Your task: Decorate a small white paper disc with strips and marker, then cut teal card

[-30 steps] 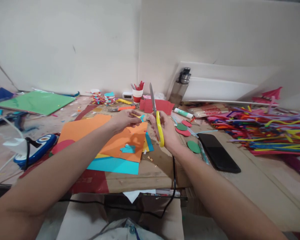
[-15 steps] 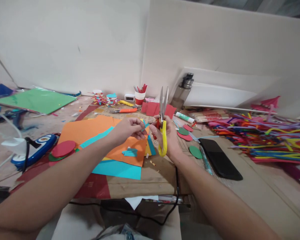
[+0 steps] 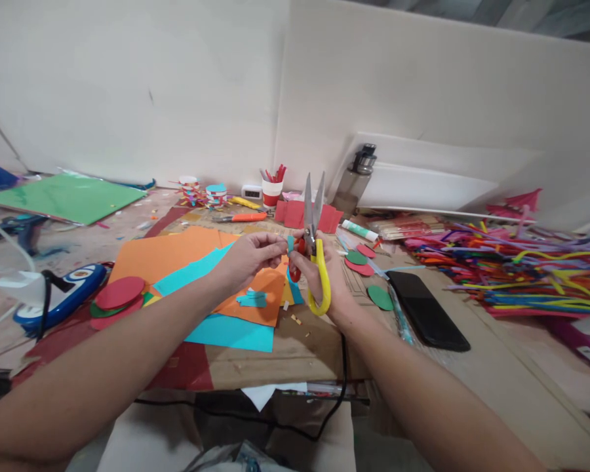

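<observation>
My right hand (image 3: 324, 278) grips yellow-handled scissors (image 3: 317, 252), blades pointing up and slightly apart. My left hand (image 3: 253, 257) pinches a small teal paper strip (image 3: 290, 244) right beside the blades. Both hands hover above overlapping orange paper (image 3: 177, 252) and teal paper (image 3: 231, 331) sheets on the cardboard-covered table (image 3: 295, 354). A small teal offcut (image 3: 254, 299) lies on the orange sheet below my hands.
A black phone (image 3: 425, 309) and red and green paper circles (image 3: 358, 261) lie right of my hands. A pile of pipe cleaners (image 3: 521, 269) fills the far right. A bottle (image 3: 354, 178), cup of pens (image 3: 271, 187), glue stick (image 3: 361, 231), green sheet (image 3: 63, 196) and blue device (image 3: 61, 298) stand around.
My hands rose slightly from the table. The scissors' blades went from closed to slightly apart, and my left hand brought a teal strip up against them.
</observation>
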`<state>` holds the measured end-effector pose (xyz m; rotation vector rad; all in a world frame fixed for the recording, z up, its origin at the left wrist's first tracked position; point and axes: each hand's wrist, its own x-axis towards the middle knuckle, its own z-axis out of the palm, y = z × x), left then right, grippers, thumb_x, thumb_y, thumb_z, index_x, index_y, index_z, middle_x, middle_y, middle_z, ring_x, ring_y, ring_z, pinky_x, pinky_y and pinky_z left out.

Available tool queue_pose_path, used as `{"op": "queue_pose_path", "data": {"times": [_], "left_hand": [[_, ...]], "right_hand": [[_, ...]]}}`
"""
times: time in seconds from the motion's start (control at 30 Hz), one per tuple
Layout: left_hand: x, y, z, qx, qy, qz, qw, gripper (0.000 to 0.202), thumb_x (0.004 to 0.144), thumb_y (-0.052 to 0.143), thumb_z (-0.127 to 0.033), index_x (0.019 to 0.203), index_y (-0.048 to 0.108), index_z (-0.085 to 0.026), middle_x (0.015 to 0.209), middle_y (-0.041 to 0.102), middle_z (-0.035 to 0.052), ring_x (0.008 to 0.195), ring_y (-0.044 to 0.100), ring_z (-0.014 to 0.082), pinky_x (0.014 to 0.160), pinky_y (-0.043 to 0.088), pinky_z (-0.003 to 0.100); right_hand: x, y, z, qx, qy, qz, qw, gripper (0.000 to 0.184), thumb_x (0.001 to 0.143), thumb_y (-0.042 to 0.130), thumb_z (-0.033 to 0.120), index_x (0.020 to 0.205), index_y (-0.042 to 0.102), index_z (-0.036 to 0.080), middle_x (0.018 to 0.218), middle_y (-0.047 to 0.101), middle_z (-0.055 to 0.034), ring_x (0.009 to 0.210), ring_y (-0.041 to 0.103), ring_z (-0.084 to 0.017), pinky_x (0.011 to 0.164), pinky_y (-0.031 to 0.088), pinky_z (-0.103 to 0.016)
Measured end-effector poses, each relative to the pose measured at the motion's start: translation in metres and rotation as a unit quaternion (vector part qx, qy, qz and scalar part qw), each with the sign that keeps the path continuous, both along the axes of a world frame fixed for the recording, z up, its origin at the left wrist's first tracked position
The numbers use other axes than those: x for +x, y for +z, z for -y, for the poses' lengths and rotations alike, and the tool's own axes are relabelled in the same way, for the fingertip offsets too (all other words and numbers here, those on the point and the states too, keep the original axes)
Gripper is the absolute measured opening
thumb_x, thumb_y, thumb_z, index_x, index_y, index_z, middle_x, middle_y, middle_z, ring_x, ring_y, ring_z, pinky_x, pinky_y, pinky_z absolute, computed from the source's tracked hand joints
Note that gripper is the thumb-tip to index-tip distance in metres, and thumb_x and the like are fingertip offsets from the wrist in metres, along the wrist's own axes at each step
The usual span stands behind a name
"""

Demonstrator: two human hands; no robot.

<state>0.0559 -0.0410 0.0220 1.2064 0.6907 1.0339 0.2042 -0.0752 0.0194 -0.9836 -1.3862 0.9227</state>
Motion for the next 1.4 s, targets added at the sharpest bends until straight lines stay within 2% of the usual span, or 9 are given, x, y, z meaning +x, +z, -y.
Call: {"op": "queue_pose_path", "data": {"times": [0.2,0.3,0.5,0.63,0.8,0.97,1.4], "left_hand": [[-0.001,-0.003,0.002,0.063,0.006,-0.074,0.995,0.023,0.073,0.07,-0.037,0.073,0.063,-0.015,0.064,0.057,-0.0015,0.059,0.049,0.0081,0.06,0.04,0.023],[0.0,-0.003,0.002,0.066,0.018,-0.093,0.993,0.021,0.072,0.07,-0.035,0.074,0.064,-0.015,0.064,0.058,-0.0014,0.059,0.049,0.0086,0.061,0.041,0.023],[-0.004,0.003,-0.003,0.024,0.028,0.018,0.999,0.015,0.072,0.068,-0.027,0.069,0.06,-0.015,0.061,0.056,-0.002,0.056,0.05,0.0073,0.058,0.04,0.022],[-0.009,0.01,-0.005,0.006,0.061,0.072,0.996,0.019,0.071,0.07,-0.028,0.07,0.057,-0.014,0.068,0.06,-0.0012,0.053,0.051,0.0056,0.056,0.04,0.021],[-0.008,0.014,-0.004,0.004,0.08,0.084,0.993,0.018,0.072,0.067,-0.026,0.069,0.054,-0.015,0.064,0.057,-0.0023,0.053,0.05,0.005,0.055,0.04,0.02],[-0.005,0.016,-0.002,0.003,0.078,0.093,0.993,0.016,0.072,0.067,-0.024,0.068,0.054,-0.014,0.066,0.059,-0.001,0.052,0.05,0.0049,0.054,0.041,0.02],[-0.006,0.012,-0.005,0.0,0.08,0.116,0.99,0.016,0.072,0.068,-0.022,0.066,0.056,-0.013,0.063,0.061,0.0002,0.051,0.052,0.0053,0.053,0.042,0.019]], "right_hand": [[0.0,0.0,-0.002,0.002,-0.034,0.038,0.999,0.031,0.072,0.066,0.037,0.095,0.051,0.023,0.07,0.049,0.0056,0.052,0.044,-0.008,0.049,0.04,-0.023],[0.0,-0.001,-0.003,0.016,-0.04,0.044,0.998,0.034,0.071,0.068,0.04,0.095,0.051,0.022,0.075,0.05,0.0039,0.057,0.045,-0.009,0.051,0.04,-0.023],[-0.003,0.002,0.002,-0.02,-0.01,0.078,0.997,0.036,0.081,0.059,0.053,0.097,0.051,0.022,0.068,0.047,0.0037,0.054,0.043,-0.01,0.047,0.036,-0.022],[0.0,0.001,0.005,-0.027,0.035,0.133,0.99,0.032,0.084,0.056,0.053,0.089,0.051,0.022,0.064,0.046,0.0041,0.052,0.041,-0.009,0.046,0.035,-0.022],[0.003,-0.001,0.006,-0.03,0.068,0.185,0.98,0.029,0.085,0.056,0.049,0.08,0.047,0.022,0.063,0.049,0.0041,0.051,0.043,-0.009,0.046,0.035,-0.021],[0.001,0.002,0.008,-0.025,0.056,0.21,0.976,0.031,0.085,0.056,0.048,0.075,0.044,0.022,0.061,0.049,0.0041,0.051,0.044,-0.009,0.047,0.035,-0.021],[-0.001,-0.001,0.007,-0.029,0.038,0.209,0.977,0.034,0.084,0.055,0.053,0.078,0.049,0.021,0.061,0.051,0.0028,0.051,0.048,-0.01,0.048,0.039,-0.022]]}}
